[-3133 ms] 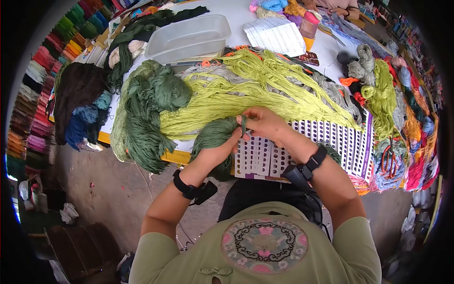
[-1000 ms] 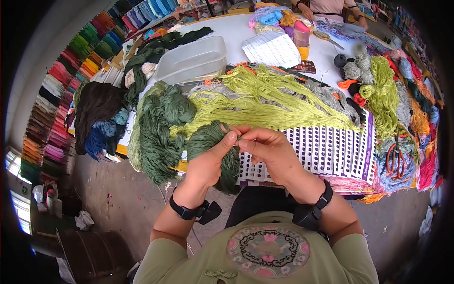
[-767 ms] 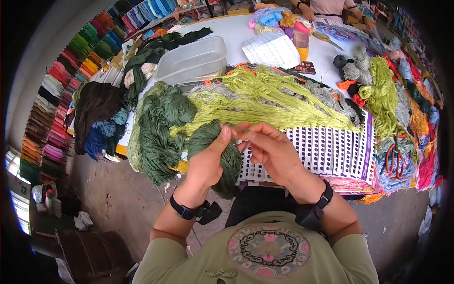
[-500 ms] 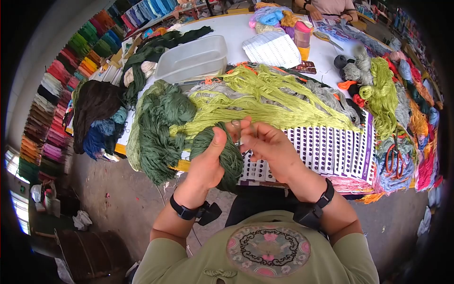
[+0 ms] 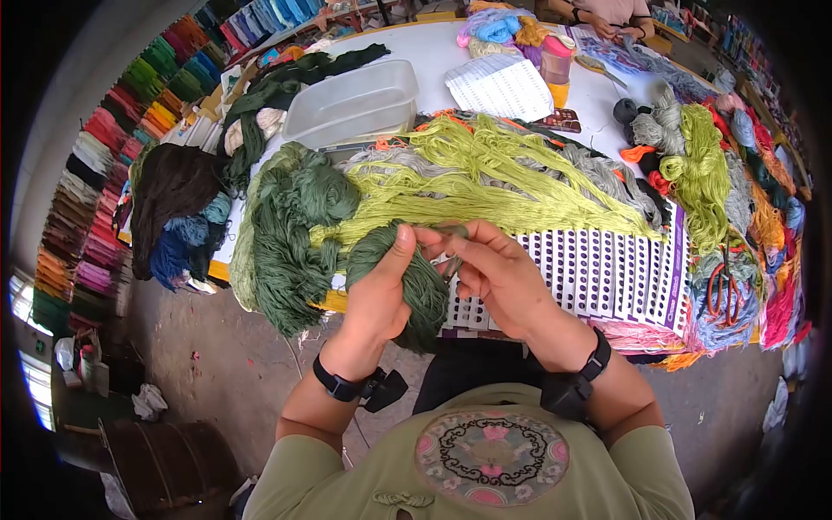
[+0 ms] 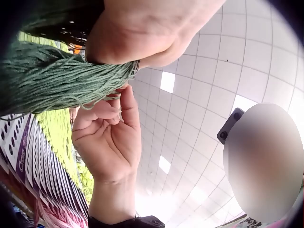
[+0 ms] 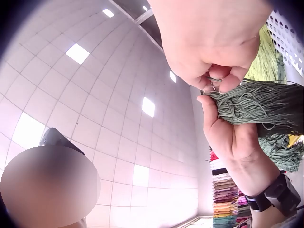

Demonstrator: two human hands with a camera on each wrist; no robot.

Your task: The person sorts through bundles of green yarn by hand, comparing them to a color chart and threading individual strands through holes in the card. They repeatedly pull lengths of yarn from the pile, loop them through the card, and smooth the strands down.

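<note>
A hank of dark green thread (image 5: 422, 299) hangs from my left hand (image 5: 378, 295), whose fingers and thumb curl round its top. Close beside it, my right hand (image 5: 507, 282) pinches a thin strand at the top end of the hank. In the left wrist view the thread bundle (image 6: 66, 83) stretches away from the gripping hand, and the right hand (image 6: 111, 140) has thumb and finger together just under its end. The right wrist view shows the right fingertips (image 7: 230, 81) meeting at the strands, with the left thumb right below.
Lime green thread (image 5: 485, 173) and more dark green hanks (image 5: 295, 225) cover the table's near side. Punched white cards (image 5: 598, 277) lie in rows along the front edge. Behind stand a clear plastic tub (image 5: 351, 104) and a pink-lidded jar (image 5: 556, 61). Red-handled scissors (image 5: 721, 290) lie at right.
The hands have kept working at the top of the green hank, the right fingers shifting slightly about the strand. Compared with the oldest frame, the head view has tilted up.
</note>
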